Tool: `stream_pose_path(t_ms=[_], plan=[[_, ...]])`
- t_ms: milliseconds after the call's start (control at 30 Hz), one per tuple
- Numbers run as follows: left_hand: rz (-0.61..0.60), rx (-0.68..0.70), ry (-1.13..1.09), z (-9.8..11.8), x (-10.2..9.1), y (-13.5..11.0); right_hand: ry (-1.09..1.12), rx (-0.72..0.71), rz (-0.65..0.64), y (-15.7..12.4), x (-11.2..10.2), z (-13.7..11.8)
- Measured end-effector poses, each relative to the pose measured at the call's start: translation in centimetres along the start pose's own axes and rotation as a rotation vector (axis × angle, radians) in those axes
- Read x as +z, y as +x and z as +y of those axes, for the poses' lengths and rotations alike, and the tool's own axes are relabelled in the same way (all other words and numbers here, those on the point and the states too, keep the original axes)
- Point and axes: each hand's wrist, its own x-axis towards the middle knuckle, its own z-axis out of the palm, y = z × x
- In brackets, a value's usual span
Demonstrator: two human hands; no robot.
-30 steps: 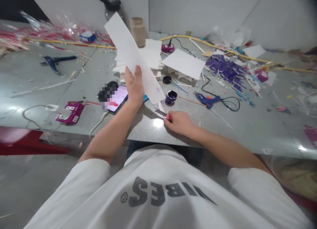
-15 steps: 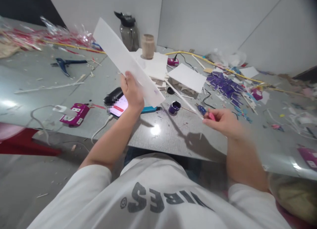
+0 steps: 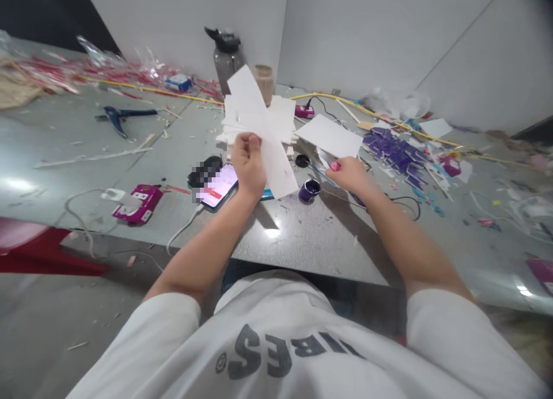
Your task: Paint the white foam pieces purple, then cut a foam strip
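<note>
Both my arms stretch forward over the bench, elbows bent a little. My left hand (image 3: 249, 166) is raised with its fingers curled in and the thumb on top, pinching a long white strip (image 3: 276, 163) by its side edge. My right hand (image 3: 352, 177) points inward, knuckles up, its fingers closed around a pink object (image 3: 336, 166) — only that pink part shows clearly, so I cannot tell its full shape.

The strip slants from up beyond my left fingers down to the right, with a faint purple smudge near its lower end. That end is just left of a pot of dark purple paint (image 3: 310, 190), which stands between my two hands. Behind the strip lies a stack of white sheets (image 3: 283, 114); another white sheet (image 3: 330, 135) lies just beyond my right hand. A lit phone (image 3: 220, 186) is beside my left wrist.

The grey metal bench (image 3: 294, 243) is strewn with scraps — purple pieces (image 3: 395, 154) heaped to the right, a magenta power socket (image 3: 138, 204) to the left. A dark-lidded bottle (image 3: 227, 65) stands near the pale wall (image 3: 367, 36).
</note>
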Motion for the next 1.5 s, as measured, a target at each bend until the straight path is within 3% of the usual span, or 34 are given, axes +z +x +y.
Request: stream_pose_path(t_ms=[100, 233, 333, 433, 567, 667, 767, 967, 1067, 1167, 1333, 1500], plan=[[0.062, 0.163, 0.150, -0.5, 0.6, -0.9, -0.039, 0.010, 0.091, 2.5, 1.6, -2.0], [-0.003, 0.156, 0.211, -1.2, 0.7, -1.8, -0.040, 0.014, 0.155, 3.7, 2.2, -2.4], [-0.062, 0.119, 0.226, -1.5, 0.8, -2.7, 0.078, 0.008, 0.234, 2.7, 1.6, -1.0], [-0.126, 0.101, 0.214, -1.5, 1.1, -3.8, 0.406, -0.108, 0.288, 0.0, 1.2, 0.6], [-0.230, 0.063, 0.204, -1.3, 2.0, -5.3, 0.952, -0.225, 0.087, -5.6, 1.8, 0.9], [-0.282, 0.048, 0.225, -1.1, 3.1, -6.2, 1.103, -0.210, -0.090, -9.1, 2.4, -0.1], [-0.318, 0.068, 0.197, -1.0, 4.8, -7.1, 1.149, -0.188, -0.115, -10.7, 2.5, -0.8], [-0.392, -0.033, 0.049, -1.7, 7.0, -8.3, 1.239, -0.131, 0.009, -10.8, 2.3, -0.5], [-0.397, -0.066, 0.075, -1.9, 6.6, -8.4, 1.291, -0.177, -0.072, -11.0, 2.4, -0.3], [-0.417, -0.063, 0.076, -1.9, 5.6, -9.0, 1.210, -0.208, -0.149, -11.4, 2.7, -0.3], [-0.463, -0.062, 0.099, -1.8, 4.6, -10.8, 1.127, -0.165, -0.142, -11.8, 3.4, -0.6], [-0.527, -0.201, 0.049, -1.6, 4.7, -13.1, 1.158, -0.102, -0.077, -11.6, 3.2, -0.5]])
